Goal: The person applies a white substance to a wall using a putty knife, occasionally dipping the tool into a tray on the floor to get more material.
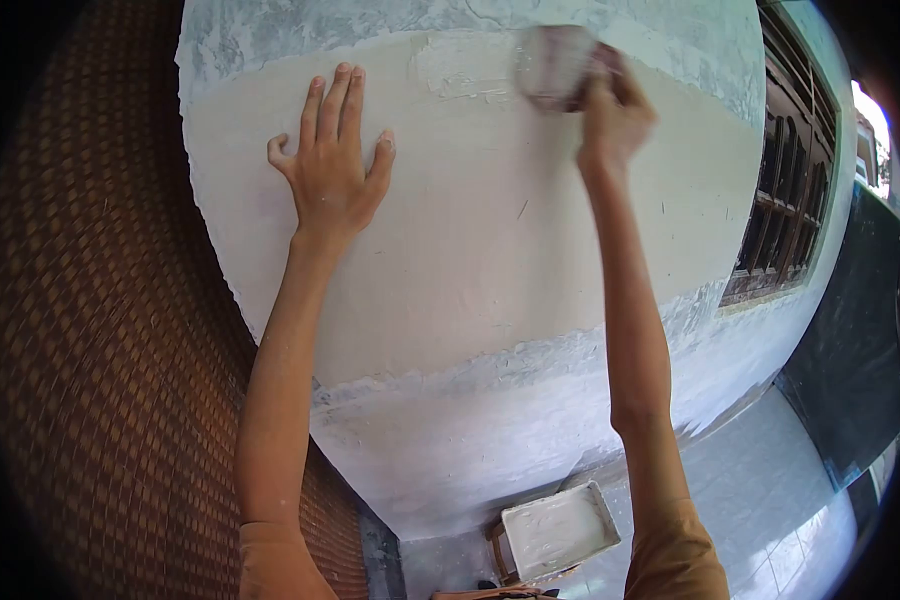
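Observation:
My left hand [332, 165] lies with fingers spread against the wall [450, 250], on a broad smooth band of cream-white plaster. At the upper right of that band, my right hand [615, 115] grips a plastering scraper [558, 68], a flat dark-reddish blade smeared with white. Motion blurs both the scraper and the hand. Just left of the blade sits a thicker, ridged patch of fresh plaster [465, 70]. Rougher, patchy grey-white surface shows above and below the smooth band.
On the tiled floor [750, 500] below, a rectangular tray [610, 525] of white plaster rests on a support. A woven brown panel [100, 300] stands along the left. To the right are a dark-framed window [785, 180] with bars and a dark sheet [850, 340].

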`<state>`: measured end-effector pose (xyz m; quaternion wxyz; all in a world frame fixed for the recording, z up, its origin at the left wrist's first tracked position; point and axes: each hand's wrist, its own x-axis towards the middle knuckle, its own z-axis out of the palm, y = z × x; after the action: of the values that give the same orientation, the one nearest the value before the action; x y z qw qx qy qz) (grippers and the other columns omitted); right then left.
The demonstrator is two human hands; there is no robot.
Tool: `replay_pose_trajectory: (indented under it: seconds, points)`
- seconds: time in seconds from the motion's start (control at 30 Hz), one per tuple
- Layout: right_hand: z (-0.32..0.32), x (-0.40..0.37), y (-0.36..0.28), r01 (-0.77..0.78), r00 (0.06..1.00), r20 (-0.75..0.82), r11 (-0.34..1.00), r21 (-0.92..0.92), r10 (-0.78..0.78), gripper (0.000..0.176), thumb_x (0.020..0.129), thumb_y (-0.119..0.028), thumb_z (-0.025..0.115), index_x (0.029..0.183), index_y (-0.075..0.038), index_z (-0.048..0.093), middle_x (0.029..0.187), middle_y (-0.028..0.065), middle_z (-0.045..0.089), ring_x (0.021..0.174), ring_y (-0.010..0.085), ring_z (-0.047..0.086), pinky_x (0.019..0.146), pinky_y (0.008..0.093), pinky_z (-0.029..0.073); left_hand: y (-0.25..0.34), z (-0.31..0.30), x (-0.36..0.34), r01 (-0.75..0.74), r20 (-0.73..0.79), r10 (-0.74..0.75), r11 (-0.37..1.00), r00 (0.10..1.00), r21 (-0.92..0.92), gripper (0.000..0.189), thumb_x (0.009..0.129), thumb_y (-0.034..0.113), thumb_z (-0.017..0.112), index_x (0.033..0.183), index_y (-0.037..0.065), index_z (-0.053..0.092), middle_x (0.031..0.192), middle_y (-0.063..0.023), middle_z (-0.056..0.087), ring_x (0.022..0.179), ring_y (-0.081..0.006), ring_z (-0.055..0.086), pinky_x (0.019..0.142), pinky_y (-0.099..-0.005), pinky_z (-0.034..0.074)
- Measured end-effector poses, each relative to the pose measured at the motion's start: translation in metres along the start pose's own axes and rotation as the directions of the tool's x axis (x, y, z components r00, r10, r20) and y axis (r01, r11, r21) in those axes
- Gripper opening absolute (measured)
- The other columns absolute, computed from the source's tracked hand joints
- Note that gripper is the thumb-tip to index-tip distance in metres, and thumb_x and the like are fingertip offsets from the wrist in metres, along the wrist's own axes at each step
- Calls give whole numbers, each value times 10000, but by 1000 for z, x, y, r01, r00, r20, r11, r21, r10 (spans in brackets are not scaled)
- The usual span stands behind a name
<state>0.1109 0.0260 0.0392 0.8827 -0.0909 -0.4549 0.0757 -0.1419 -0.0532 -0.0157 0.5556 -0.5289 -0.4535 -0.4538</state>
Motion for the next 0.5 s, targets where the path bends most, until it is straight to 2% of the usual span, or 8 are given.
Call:
replay_pose_trajectory:
  seconds: [0.1,0.17,0.2,0.23,0.3,0.37,0.43,0.5]
  points:
    - [-16,6,-3,59,990,-139,985,163,-36,304,905,-22,601,1195,51,651,957,129,717,770,146,661,618,277,535,2,1,0,9,-7,-9,1000,1000,-14,680,879,356,534,1507,175,347,1559,13,343,1431,-188,281,969,-557,210]
    - [-6,-12,-17,-104,992,95,979,177,88,343,896,-45,620,1225,52,632,1015,151,713,846,151,660,682,280,540,3,1,-1,12,-6,-12,1000,1000,-13,680,879,355,534,1507,175,347,1559,12,342,1431,-190,281,971,-558,209]
    - [7,-19,-2,5,993,120,993,117,-20,378,885,-77,645,1241,50,622,1048,163,711,904,165,654,781,292,530,3,1,0,14,-10,-14,1000,1000,-10,680,879,354,535,1507,174,347,1560,10,342,1432,-191,280,973,-559,208]
    - [17,-33,-13,-139,976,185,982,129,114,399,878,-103,661,1247,43,620,1067,160,710,923,178,651,855,303,507,4,0,0,14,-8,-14,1000,1000,-12,680,879,354,535,1507,174,347,1560,10,342,1432,-191,280,973,-559,208]
    - [28,-49,-12,-111,971,221,991,73,93,391,877,-95,659,1243,37,625,1067,152,712,917,185,656,858,306,508,4,-2,1,20,10,-20,1000,1000,13,679,879,356,535,1505,171,349,1560,9,341,1433,-195,278,979,-565,205]
    - [16,-43,-8,-67,978,198,998,10,63,372,893,-74,635,1247,38,622,1064,155,710,884,180,667,790,296,534,3,-3,1,13,12,-13,1000,1000,1,679,879,358,536,1505,171,350,1560,10,341,1433,-195,279,981,-566,205]
    - [-7,-26,-6,-165,985,62,984,65,161,348,909,-49,609,1245,40,622,1053,150,709,864,168,673,723,275,544,1,-3,0,10,13,-10,1000,1000,-6,680,879,360,537,1504,170,350,1561,10,340,1432,-196,279,982,-568,205]
    - [-18,-18,-10,-86,991,-86,986,140,98,325,924,-34,584,1237,44,626,1045,148,708,838,152,666,684,250,536,2,-2,0,2,-1,-2,1000,1000,-20,676,882,365,535,1503,171,353,1561,11,339,1429,-197,286,980,-571,208]
